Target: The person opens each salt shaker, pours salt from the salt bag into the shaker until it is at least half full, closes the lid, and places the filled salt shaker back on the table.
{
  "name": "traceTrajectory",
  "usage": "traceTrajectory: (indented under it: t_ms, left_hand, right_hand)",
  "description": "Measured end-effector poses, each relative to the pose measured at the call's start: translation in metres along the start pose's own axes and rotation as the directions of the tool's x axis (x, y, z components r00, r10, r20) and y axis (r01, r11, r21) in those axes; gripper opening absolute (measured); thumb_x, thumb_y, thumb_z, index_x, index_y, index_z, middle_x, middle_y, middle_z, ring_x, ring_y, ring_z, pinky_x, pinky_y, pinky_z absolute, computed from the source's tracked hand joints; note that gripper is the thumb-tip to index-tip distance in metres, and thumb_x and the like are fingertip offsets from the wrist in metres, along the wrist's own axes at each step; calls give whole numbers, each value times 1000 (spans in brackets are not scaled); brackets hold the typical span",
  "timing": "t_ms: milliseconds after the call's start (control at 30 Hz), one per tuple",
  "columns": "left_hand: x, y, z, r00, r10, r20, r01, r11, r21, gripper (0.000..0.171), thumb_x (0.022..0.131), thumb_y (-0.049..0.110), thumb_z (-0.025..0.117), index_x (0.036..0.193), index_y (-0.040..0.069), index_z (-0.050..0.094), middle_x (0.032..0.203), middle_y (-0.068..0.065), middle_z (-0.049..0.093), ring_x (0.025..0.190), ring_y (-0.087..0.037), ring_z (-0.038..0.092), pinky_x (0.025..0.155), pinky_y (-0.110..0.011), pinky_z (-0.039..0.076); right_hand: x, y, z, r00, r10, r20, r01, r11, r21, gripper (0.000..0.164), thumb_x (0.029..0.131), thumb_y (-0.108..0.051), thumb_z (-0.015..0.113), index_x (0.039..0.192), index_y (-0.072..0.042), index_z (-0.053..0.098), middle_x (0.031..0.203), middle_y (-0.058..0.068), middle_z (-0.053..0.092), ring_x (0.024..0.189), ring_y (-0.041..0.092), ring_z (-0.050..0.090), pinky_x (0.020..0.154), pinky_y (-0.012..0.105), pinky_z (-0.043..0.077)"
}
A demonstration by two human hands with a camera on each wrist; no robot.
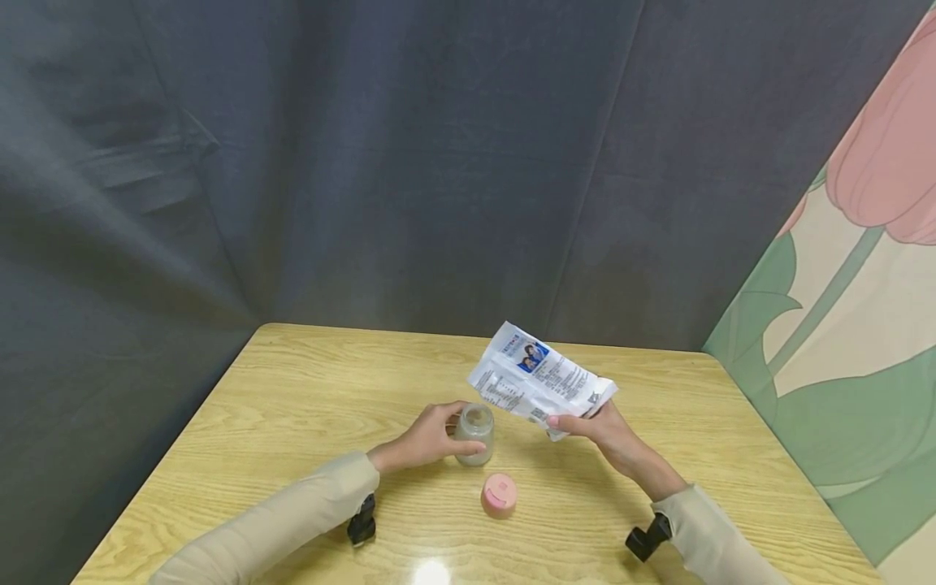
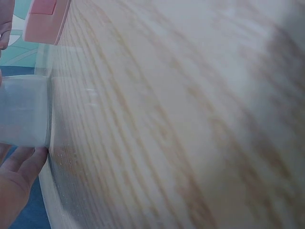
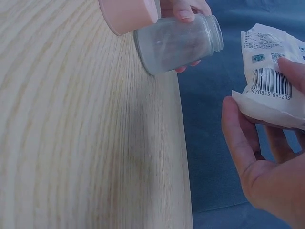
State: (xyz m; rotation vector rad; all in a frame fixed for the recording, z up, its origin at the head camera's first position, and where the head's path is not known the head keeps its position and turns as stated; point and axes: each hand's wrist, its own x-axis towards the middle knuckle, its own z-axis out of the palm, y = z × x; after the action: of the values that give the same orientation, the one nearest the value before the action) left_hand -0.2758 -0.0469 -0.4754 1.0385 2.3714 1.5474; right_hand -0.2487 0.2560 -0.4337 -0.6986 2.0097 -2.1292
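Note:
My left hand (image 1: 427,439) grips an open glass jar (image 1: 478,429) from its left side, thumb in front and fingers behind. The jar stands upright on the wooden table, and its glass looks cloudy in the right wrist view. In my right hand (image 1: 617,443) is a white printed packet (image 1: 541,375), held by its lower right end with the thumb on top. Its far end tilts up towards the left, above and right of the jar's mouth. A barcode shows on the packet (image 3: 269,90) in the right wrist view.
A pink lid (image 1: 500,492) sits on the table (image 1: 314,374) just in front of the jar. Behind the table hangs a dark curtain (image 1: 439,179). A flower-patterned cloth (image 1: 841,349) borders the right side.

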Motion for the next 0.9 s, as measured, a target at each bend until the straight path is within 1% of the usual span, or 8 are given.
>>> traceTrajectory:
  t_ms: [67,100,267,500,600,700,800,900]
  left_hand:
    - [0,0,0,1000,-5,1,5,1000,-2,52,84,13,81,129,-2,59,119,-13,67,108,-26,66,92,-31,53]
    - [1,-5,1,1000,-5,4,5,1000,-2,53,84,15,81,129,-1,59,119,-12,67,109,-24,66,92,-29,52]
    - [1,-6,0,1000,-11,9,11,1000,-9,53,84,18,81,129,0,59,120,-11,67,109,-23,65,93,-28,52]
    - [0,-3,1,1000,-28,7,28,1000,3,53,85,15,81,130,0,58,121,-11,67,110,-24,65,93,-30,52]
    - [-1,3,1,1000,-25,1,25,1000,1,53,85,11,80,130,-3,57,120,-14,66,110,-28,65,94,-36,52]
    - [-3,17,-1,1000,-18,2,18,1000,-10,52,85,6,79,129,-8,56,120,-19,65,109,-33,65,94,-40,53]
    - [-6,29,-4,1000,-19,10,20,1000,-14,52,85,5,78,129,-11,55,120,-23,64,109,-36,64,94,-40,53]
    - [-7,35,-6,1000,-23,12,24,1000,-14,52,85,4,78,129,-12,54,120,-24,64,109,-36,64,94,-39,53]
  right_hand:
    - [0,0,0,1000,2,0,-2,1000,-4,53,87,11,66,131,-18,60,117,6,70,100,23,69,74,33,58]
    - [0,0,0,1000,4,-1,-4,1000,-6,52,87,11,66,131,-18,60,117,6,70,99,23,69,75,33,58]
    - [0,0,-1,1000,11,-1,-11,1000,-22,53,87,11,66,131,-17,60,118,6,70,100,23,69,76,32,57]
    - [-1,-1,-2,1000,11,17,-11,999,-41,52,88,10,65,131,-18,60,119,5,70,102,22,68,77,32,57]
    - [-1,-1,-2,1000,17,20,-16,999,-43,52,88,10,65,131,-20,61,119,4,70,102,21,68,78,31,56]
    - [-1,-2,-2,1000,21,19,-21,999,-49,51,88,9,65,131,-20,60,119,4,70,103,22,68,78,31,56]
    - [-1,-2,-2,999,29,15,-29,998,-56,50,88,9,66,129,-20,62,117,5,70,101,22,68,78,31,57]
    - [-1,-2,-2,999,33,19,-32,997,-68,48,88,8,67,127,-19,63,116,5,71,100,23,69,77,32,57]
